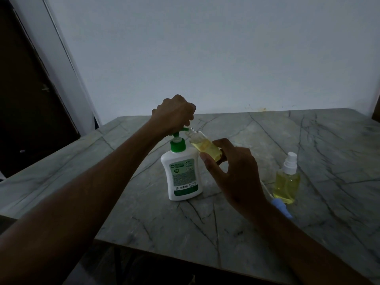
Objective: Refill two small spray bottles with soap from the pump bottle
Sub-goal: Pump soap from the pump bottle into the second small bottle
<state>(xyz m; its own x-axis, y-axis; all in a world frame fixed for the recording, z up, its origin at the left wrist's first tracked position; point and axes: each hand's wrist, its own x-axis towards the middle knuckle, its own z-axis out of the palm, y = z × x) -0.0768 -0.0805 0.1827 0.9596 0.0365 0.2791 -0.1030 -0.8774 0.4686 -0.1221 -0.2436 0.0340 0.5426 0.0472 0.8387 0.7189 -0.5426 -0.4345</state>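
Observation:
A white pump bottle (183, 175) with a green pump head stands upright near the middle of the marble table. My left hand (174, 113) sits on top of the pump head with its fingers curled over it. My right hand (230, 167) grips an uncapped small spray bottle (205, 146) holding yellow liquid, tilted so its open neck meets the pump's nozzle. A second small spray bottle (286, 181), capped with a white sprayer and filled with yellow liquid, stands upright to the right.
A blue spray cap with a white dip tube (280, 206) lies on the table (308, 140) between my right wrist and the standing bottle. A pale wall rises behind the table, and a dark doorway is at far left.

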